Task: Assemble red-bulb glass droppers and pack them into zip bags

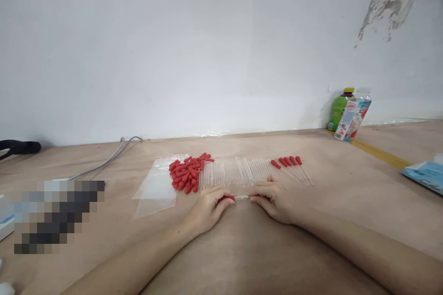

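My left hand [212, 206] pinches a red rubber bulb [230, 197] between thumb and fingers. From the bulb a thin clear glass tube [242, 197] runs level to my right hand [273, 199], whose thumb and fingers are closed on its other end. Whether the tube sits inside the bulb is hidden by my left fingers. Beyond my hands lies a row of clear tubes [238, 171]. A pile of red bulbs [185, 175] lies at the row's left end. At its right end several droppers with red bulbs [292, 161] lie side by side.
Clear plastic bags [152, 193] lie partly under the bulb pile. A grey cable [110, 160] and a pixelated dark object [58, 216] are on the left. Two bottles [349, 115] stand against the wall at the back right, with a blue packet [424, 175] at the right edge.
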The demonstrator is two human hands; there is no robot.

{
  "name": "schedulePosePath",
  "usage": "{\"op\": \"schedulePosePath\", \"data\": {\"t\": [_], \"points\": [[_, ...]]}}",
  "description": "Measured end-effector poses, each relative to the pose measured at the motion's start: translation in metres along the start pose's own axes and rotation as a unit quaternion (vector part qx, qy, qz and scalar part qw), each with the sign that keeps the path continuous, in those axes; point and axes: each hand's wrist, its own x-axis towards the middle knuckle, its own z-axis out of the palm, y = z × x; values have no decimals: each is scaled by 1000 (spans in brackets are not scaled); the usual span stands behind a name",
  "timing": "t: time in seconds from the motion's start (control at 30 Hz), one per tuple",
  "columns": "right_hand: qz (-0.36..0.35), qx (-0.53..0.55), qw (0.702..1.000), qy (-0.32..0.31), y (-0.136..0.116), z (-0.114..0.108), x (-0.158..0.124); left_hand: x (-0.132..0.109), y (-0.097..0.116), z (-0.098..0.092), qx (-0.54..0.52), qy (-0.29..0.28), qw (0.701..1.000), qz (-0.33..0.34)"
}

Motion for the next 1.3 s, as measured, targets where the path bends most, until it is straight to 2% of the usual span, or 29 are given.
{"op": "schedulePosePath", "data": {"t": [0.13, 0.3, 0.87, 0.97, 1.1, 1.17, 1.2, 1.27, 1.3], "points": [[-7, -63, 998, 24, 2, 4, -1, 0, 1, 1, 39, -21, 999, 10], [-23, -55, 997, 44, -3, 9, -2, -1, 2, 2, 65, -26, 997, 24], [25, -41, 999, -23, -14, 14, 3, -2, 1, 3, 71, -41, 995, 61], [22, -40, 998, -43, -19, 7, 3, -2, 1, 3, 72, -54, 994, 68], [29, -45, 995, -87, -22, -19, 4, -3, 3, 1, 51, -48, 996, 56], [55, -36, 993, -98, -12, -36, 6, -3, 2, 0, 30, -27, 999, 27], [88, -39, 992, -82, -2, -44, 6, -4, 2, 0, 22, -18, 999, 14], [191, -79, 978, 4, 23, -58, 7, -4, 0, 0, 17, -14, 1000, 0], [250, -107, 962, 37, 38, -63, 6, -4, -1, 0, 19, -17, 1000, -1]]}}
